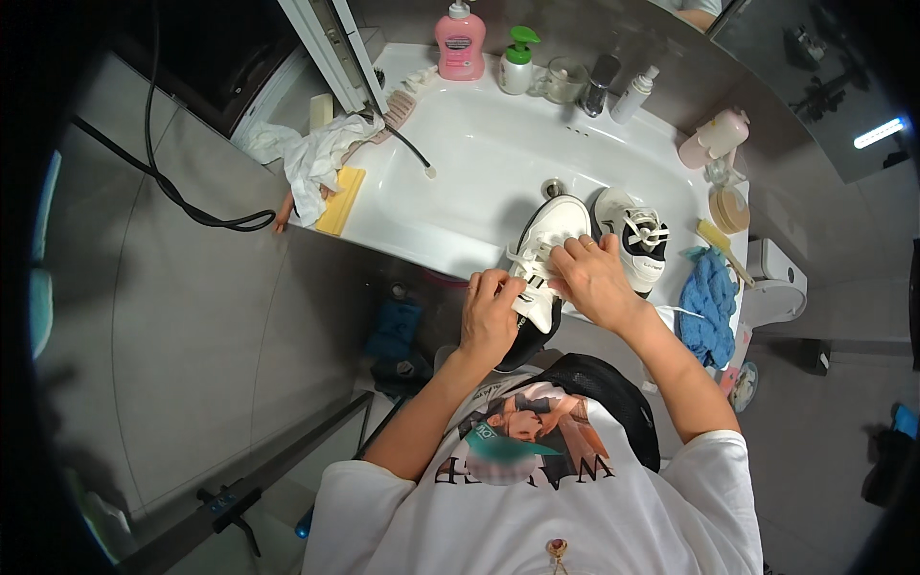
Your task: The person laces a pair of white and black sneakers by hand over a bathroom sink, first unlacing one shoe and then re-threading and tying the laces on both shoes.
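On our far left, a crumpled white cloth (321,158) drapes over the end of the sink (460,144), with a yellow slab (342,203) lying just beside it at the corner. Moving along the back ledge, we meet a pink bottle (461,46). Now down to the action: our left hand (491,314) is at the laces, fingers bent; whether they pinch anything, we can't tell. Behind, a white bottle with a green pump (517,63) stands on the ledge. And here's the white shoe (559,226), at the sink's near edge, toe pointing into the basin and heel toward us! Our right hand (596,278) comes in from the other side, fingers curled over the laces, their grip hidden from us. Right beside it sits the second shoe (649,271), laces on top. Further right, a blue cloth (707,311) lies bunched on the rim, a yellow brush (725,249) next to it.
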The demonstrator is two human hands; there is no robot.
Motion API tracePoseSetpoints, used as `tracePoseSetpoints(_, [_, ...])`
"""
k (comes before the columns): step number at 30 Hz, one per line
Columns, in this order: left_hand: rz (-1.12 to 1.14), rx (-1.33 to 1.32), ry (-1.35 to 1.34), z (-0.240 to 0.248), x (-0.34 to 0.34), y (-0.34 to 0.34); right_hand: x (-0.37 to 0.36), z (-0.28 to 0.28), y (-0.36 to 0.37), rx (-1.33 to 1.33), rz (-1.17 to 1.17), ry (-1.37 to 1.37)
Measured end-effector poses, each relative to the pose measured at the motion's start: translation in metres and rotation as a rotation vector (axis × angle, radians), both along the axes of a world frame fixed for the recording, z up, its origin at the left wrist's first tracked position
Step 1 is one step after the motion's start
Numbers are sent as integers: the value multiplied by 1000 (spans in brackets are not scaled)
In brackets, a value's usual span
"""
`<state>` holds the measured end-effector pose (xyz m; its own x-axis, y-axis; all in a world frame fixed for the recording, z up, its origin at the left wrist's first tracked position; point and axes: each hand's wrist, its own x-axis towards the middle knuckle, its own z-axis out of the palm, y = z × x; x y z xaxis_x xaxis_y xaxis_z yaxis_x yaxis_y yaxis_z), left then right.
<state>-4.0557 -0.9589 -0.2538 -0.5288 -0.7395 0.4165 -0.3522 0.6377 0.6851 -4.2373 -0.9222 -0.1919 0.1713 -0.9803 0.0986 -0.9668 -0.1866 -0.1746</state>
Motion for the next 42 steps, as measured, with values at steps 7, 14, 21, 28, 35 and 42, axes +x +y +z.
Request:
tracePoseSetpoints(7, [-6,-5,-5,-5,0,-2,4,1,-5,-16,116,120])
tracePoseSetpoints(14, [2,-34,-15,-3,-2,-1,2,2,-7,-35,191,121])
tracePoseSetpoints(21, [-17,-9,-41,1,-1,-1,6,-2,2,-106,187,233])
tracePoseSetpoints(28, [-6,-4,-38,2,-1,0,2,1,-2,-110,247,158])
tracePoseSetpoints(35, [-5,22,-28,2,-4,-4,6,1,-12,-83,305,254])
tracePoseSetpoints(42, [1,-26,-60,2,-1,-2,-41,-3,11,-255,-103,182])
